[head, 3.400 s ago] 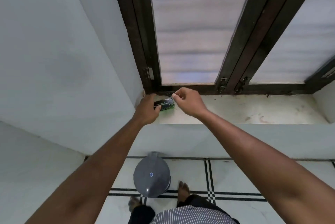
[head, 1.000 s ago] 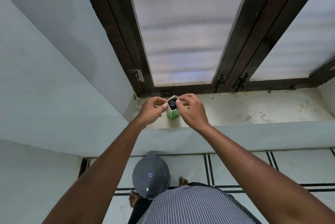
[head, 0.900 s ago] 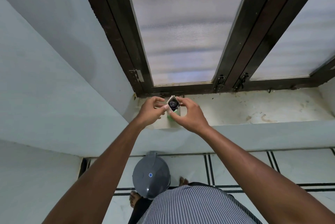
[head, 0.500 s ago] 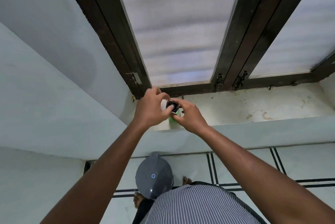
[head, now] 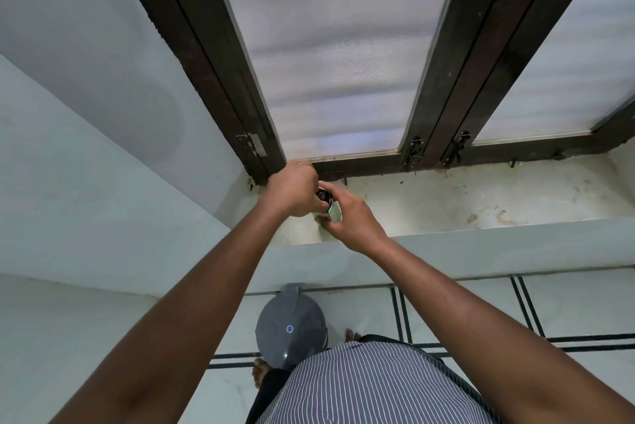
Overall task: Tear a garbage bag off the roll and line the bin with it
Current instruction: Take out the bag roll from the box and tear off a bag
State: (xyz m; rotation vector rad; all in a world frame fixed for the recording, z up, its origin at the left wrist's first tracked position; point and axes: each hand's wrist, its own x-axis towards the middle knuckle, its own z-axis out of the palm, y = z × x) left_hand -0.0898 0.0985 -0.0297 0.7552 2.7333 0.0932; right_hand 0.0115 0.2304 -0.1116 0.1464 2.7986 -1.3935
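Head cam: bag roll (head: 323, 196) in green/white box (head: 334, 214), both hands.

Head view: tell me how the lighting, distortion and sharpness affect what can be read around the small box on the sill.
Head view: soft, even light through the frosted window panes, no glare; wide-angle bending bows the window frame and the sill; the left hand and right hand cover most of the small box, so its print is unreadable; the grey bin below is sharp.

In front of you is a window (head: 330, 56) with frosted glass and a dark wooden frame (head: 220, 80). Below it, the pale sill (head: 464, 198) is stained. The walls (head: 86, 149) are light, and the floor (head: 567, 307) has white tiles with black lines.
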